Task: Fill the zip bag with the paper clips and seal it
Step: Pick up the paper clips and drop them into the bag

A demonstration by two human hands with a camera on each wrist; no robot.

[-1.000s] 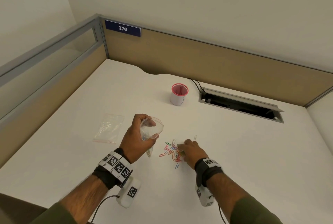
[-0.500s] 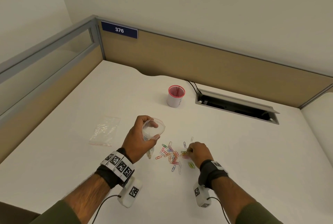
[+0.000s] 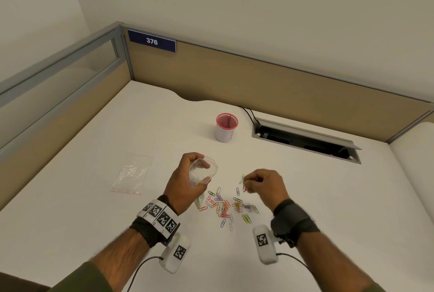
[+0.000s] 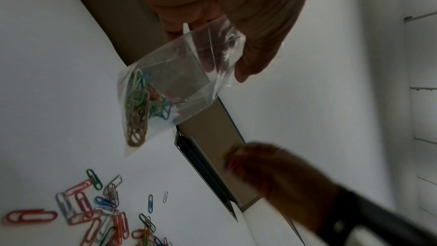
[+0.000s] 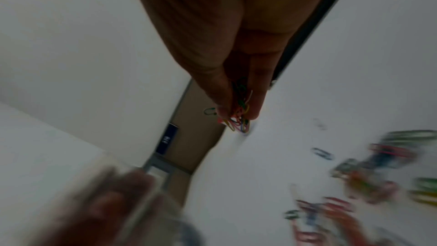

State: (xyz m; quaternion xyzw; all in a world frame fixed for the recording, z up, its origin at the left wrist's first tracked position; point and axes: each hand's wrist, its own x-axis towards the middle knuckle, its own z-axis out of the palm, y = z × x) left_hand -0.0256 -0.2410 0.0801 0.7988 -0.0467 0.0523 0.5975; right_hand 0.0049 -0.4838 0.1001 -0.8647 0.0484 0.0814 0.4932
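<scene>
My left hand (image 3: 187, 179) holds a small clear zip bag (image 3: 203, 170) above the desk with its mouth held open; several coloured clips lie in the bag's bottom (image 4: 139, 104). My right hand (image 3: 260, 183) is raised to the right of the bag and pinches a bunch of coloured paper clips (image 3: 244, 182) between thumb and fingers (image 5: 238, 117). A loose pile of coloured paper clips (image 3: 227, 206) lies on the white desk (image 3: 94, 221) between and below both hands.
A second clear zip bag (image 3: 132, 173) lies flat at the left. A pink-rimmed cup (image 3: 226, 127) stands behind the hands. An open cable hatch (image 3: 305, 141) is set in the desk at the back right. Partition walls close off the desk's back and left.
My right hand has lifted off the pile with a bunch of clips pinched in it and risen to the right of the bag. The left hand keeps holding the bag open.
</scene>
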